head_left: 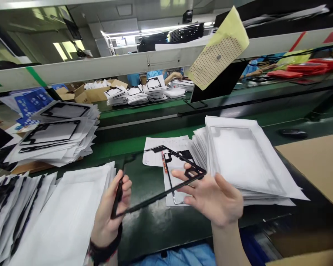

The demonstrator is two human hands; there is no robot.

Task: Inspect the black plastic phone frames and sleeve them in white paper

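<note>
Left hand (112, 207) with black frame (155, 198) above dark-green worktop (147, 236), workroom (111, 26) beyond

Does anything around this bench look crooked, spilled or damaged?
No spill shows. The yellow dotted sheet hangs slanted across the white rail, and the stack of flat white pouches at right has uneven edges. The thin black rectangular frame is partly blurred, so damage there is unclear.

A dark green worktop (150, 238) spreads toward six o'clock. A pale rail (122, 68) crosses between ten and two; strip lights (155, 29) glow at twelve, under a grey ceiling (100, 14).
</note>
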